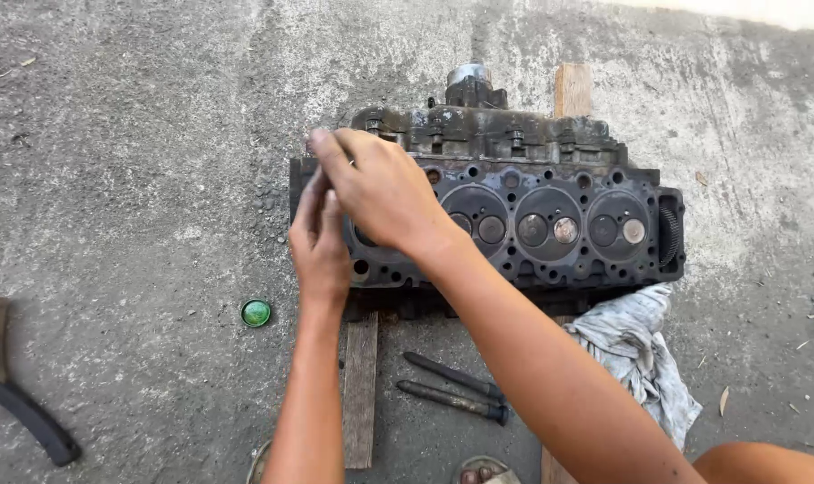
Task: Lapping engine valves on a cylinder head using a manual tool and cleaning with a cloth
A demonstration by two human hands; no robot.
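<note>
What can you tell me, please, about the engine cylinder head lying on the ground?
The cylinder head is a dark, grimy, long cast-metal block, lying with its combustion-chamber face towards the camera. Three round chambers, each with a pair of valves, show; the left end is covered by both hands. It sits on wooden planks on the concrete ground, with a rag at its lower right corner. The right hand and left hand rest on its left end.

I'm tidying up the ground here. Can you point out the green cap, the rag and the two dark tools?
green cap (255,312), head view, middle of its round top.
rag (644,351), head view, middle of the crumpled cloth.
two dark tools (453,387), head view, shaft of the nearer one.
</note>
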